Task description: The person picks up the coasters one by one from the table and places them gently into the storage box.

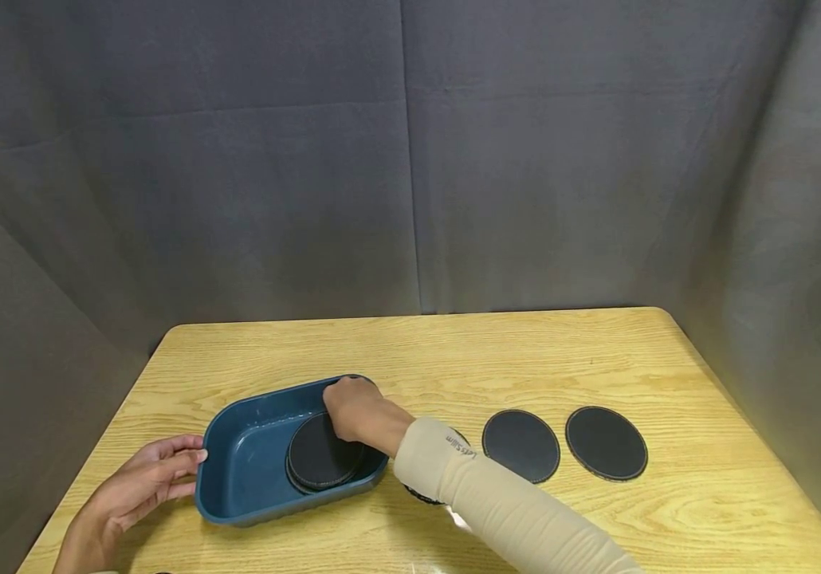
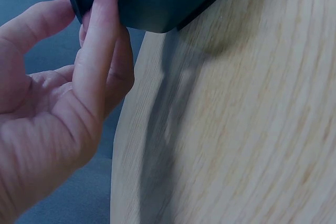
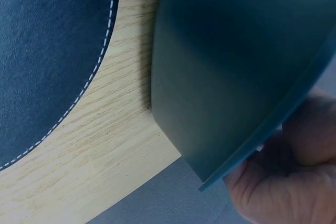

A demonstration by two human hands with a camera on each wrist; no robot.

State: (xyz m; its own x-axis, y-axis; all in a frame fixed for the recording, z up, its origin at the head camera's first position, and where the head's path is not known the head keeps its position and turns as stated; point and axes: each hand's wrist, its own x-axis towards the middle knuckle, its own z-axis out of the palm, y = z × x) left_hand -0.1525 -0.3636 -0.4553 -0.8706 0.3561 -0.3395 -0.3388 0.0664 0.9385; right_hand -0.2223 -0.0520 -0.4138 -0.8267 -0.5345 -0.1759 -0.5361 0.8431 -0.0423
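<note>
A dark blue plastic basin (image 1: 256, 470) stands on the left of the table. My left hand (image 1: 148, 482) grips its left end, thumb on the outer wall and another fingertip at the rim, as the left wrist view shows. Inside, at the right end, round black coasters (image 1: 320, 458) lie stacked, slightly offset. My right hand (image 1: 356, 410) reaches over the right rim with curled fingers at the top coaster's right edge. Its fingertips are hidden from above. In the right wrist view the basin's outer wall (image 3: 220, 87) stands in front of that hand (image 3: 289, 177).
Two black coasters (image 1: 521, 446) (image 1: 606, 443) lie flat on the wooden table (image 1: 705, 486) to the right. Another coaster (image 1: 421, 497) shows partly from under my right forearm, its stitched edge large in the right wrist view. Grey curtains (image 1: 410, 159) stand around the table's back and sides.
</note>
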